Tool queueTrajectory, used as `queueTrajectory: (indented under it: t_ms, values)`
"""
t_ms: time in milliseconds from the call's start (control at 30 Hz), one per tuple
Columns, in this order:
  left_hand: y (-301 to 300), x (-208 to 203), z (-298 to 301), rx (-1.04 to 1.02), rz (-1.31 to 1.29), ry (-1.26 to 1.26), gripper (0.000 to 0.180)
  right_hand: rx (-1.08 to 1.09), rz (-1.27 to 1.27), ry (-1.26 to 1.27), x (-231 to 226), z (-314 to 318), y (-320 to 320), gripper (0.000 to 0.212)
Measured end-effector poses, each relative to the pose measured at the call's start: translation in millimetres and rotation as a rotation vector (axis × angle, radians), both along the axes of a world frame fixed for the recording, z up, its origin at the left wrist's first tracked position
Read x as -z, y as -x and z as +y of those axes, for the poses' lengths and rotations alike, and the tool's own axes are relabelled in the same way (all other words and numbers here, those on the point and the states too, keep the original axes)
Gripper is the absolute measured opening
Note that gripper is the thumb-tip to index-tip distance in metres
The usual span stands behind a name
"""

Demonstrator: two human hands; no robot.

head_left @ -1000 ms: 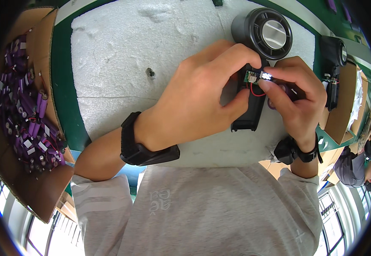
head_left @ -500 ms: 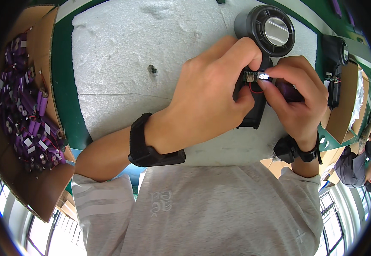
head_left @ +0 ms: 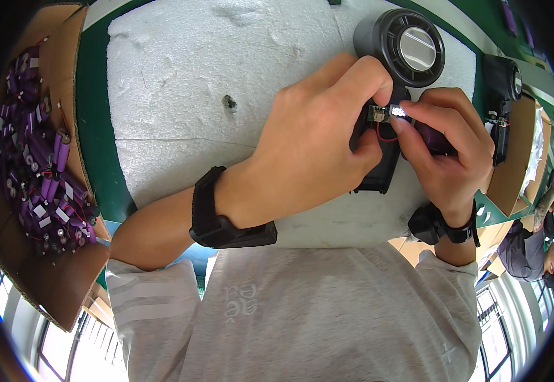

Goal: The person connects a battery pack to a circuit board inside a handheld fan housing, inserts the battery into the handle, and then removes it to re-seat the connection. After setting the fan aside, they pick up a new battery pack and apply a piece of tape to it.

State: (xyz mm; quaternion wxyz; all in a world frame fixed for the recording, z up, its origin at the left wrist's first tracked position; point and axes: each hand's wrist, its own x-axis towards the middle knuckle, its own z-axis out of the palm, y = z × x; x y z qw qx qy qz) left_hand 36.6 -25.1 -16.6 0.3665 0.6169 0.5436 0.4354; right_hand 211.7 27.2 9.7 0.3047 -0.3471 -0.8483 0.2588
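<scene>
A black handheld device with a round, fan-like head point(head_left: 385, 39) and a long open handle point(head_left: 379, 169) lies on a white foam sheet point(head_left: 187, 83). My left hand point(head_left: 324, 124) is closed around the handle, thumb and index finger on either side of a small circuit board point(head_left: 379, 114). The board carries a white lit display point(head_left: 398, 111). Thumb and index finger of my right hand point(head_left: 458, 130) pinch the board at this display. A red wire point(head_left: 386, 137) loops below it. Partly hidden under my right fingers is a purple battery cell point(head_left: 435, 141).
On the left stands a cardboard box point(head_left: 60, 280) full of purple battery cells point(head_left: 38, 153) with wires. Another black device point(head_left: 501, 79) lies to the right, beside a cardboard box point(head_left: 506, 181) with white sheets. Under the foam is a green table point(head_left: 92, 95). Another person point(head_left: 525, 254) is at the far right.
The device, the board and my right hand have shifted slightly to the right. More of the lit display shows between my fingers. Both grips stay the same.
</scene>
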Motion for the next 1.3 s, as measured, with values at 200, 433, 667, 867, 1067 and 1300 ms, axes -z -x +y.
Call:
queueTrajectory:
  t_ms: [200, 433, 667, 867, 1067, 1300]
  values:
    - [7.3, -0.8, 1.0, 0.079, -0.058, 0.001, 0.037, 0.011, -0.032, 0.028, -0.3, -1.5, -0.6, 0.023]
    - [18.0, 7.7, 9.8, 0.185, -0.06, -0.153, 0.031, 0.072, -0.033, 0.075, -2.1, -2.8, -1.5, 0.022]
    - [24.8, -0.4, 14.9, 0.221, 0.118, -0.224, 0.027, 0.14, -0.145, 0.703, -14.7, 1.4, -11.1, 0.042]
    - [26.9, -3.3, 13.0, 0.234, 0.103, -0.178, 0.029, -0.194, -0.026, 0.839, -22.6, 6.2, -26.5, 0.051]
    - [40.8, -7.6, 18.7, 0.247, 0.135, -0.173, 0.034, -0.183, -0.055, 0.618, -20.4, 6.4, -33.3, 0.052]
    - [45.6, -9.2, 22.7, 0.233, -0.004, -0.006, 0.041, 0.203, -0.155, 1.014, -30.0, 20.6, -35.2, 0.032]
